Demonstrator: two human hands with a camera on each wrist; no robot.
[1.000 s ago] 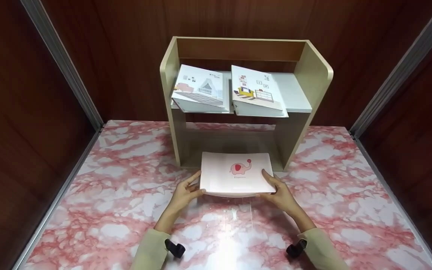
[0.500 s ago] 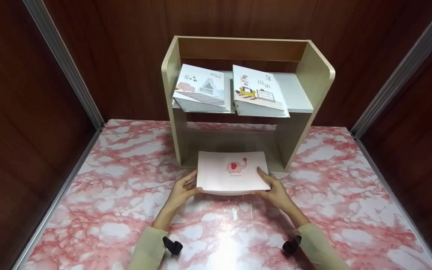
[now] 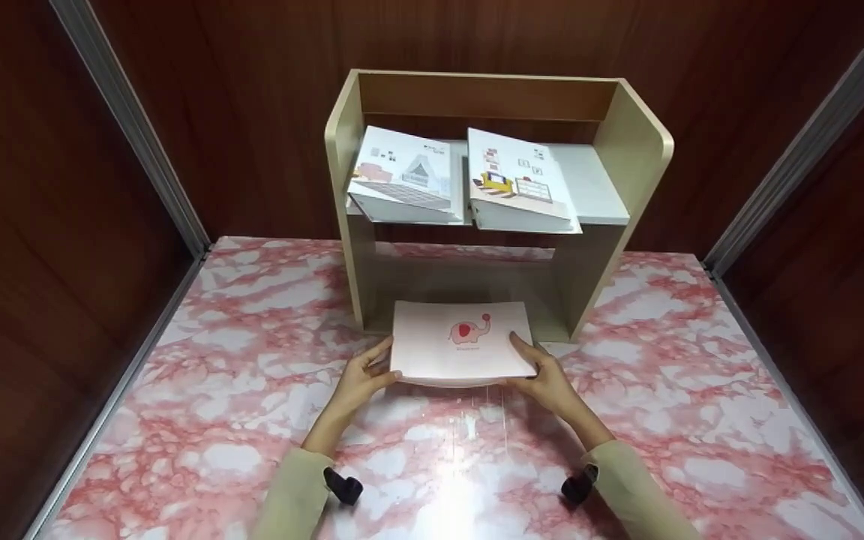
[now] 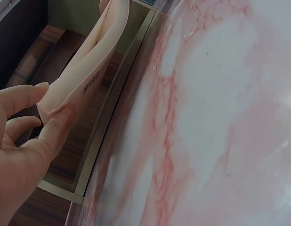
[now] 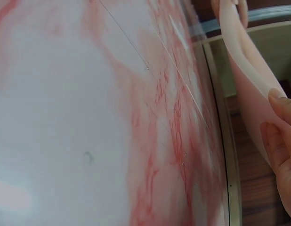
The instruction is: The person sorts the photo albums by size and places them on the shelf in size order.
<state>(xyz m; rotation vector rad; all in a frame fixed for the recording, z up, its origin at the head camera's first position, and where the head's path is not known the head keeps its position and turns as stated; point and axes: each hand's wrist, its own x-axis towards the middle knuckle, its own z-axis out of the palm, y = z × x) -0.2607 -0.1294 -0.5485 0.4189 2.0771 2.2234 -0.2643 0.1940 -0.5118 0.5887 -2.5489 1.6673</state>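
Note:
A pale pink notebook point(image 3: 432, 356) with a red elephant on its cover is held level in front of the shelf's lower opening. My left hand point(image 3: 357, 382) grips its left end between thumb and fingers. At the opposite end my right hand point(image 3: 552, 382) pinches the corner, thumb and fingers on either face. In the left wrist view, a barcode shows on the underside of the notebook point(image 4: 89, 70), and its soft pages bow apart. The right wrist view shows the notebook point(image 5: 244, 80) sagging in a curve.
A two-tier wooden shelf point(image 3: 638, 142) stands at the back of the pink marbled table point(image 3: 229, 457). Two thick white books, one with a tent picture point(image 3: 406, 176) and one with a yellow chair point(image 3: 518, 184), lie tilted on its upper board, overhanging the front. Dark wooden panels surround the table.
Both hands and the notebook have shifted a little to the left and slightly toward the shelf. The grip looks the same, and the two white books have stayed in place.

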